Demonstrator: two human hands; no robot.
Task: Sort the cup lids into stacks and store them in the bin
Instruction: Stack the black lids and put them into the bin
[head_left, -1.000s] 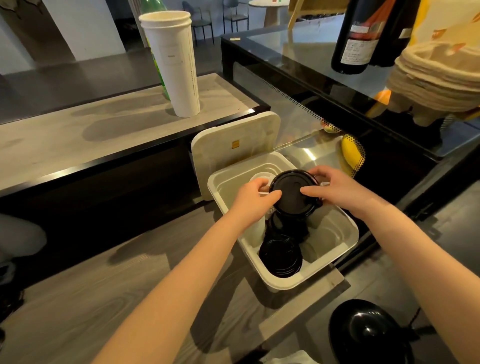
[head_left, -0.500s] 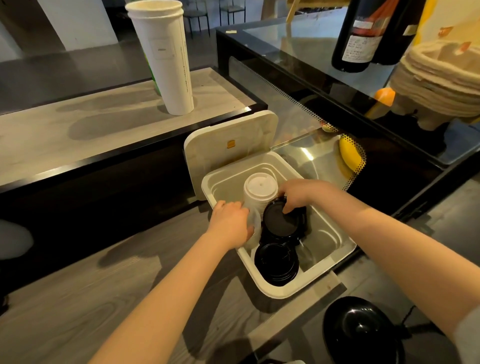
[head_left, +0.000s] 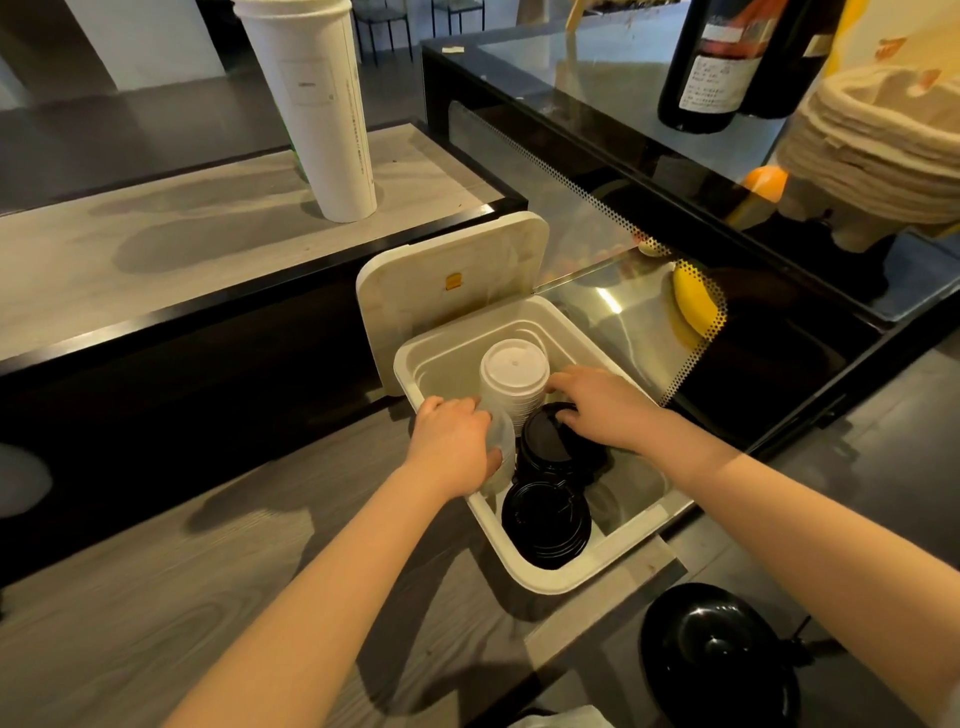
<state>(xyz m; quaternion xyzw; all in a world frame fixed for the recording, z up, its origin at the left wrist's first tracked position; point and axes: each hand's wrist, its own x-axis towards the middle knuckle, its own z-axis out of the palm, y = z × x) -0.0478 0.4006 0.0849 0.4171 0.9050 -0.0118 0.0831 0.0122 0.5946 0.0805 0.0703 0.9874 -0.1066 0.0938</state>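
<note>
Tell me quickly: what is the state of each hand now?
Left hand: closed, holding the translucent lids.
Right hand: on the black lid stack; grip cannot be told.

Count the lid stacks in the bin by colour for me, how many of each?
Black stacks: 2
White stack: 1
Translucent stack, gripped by the left hand: 1
Total: 4
</note>
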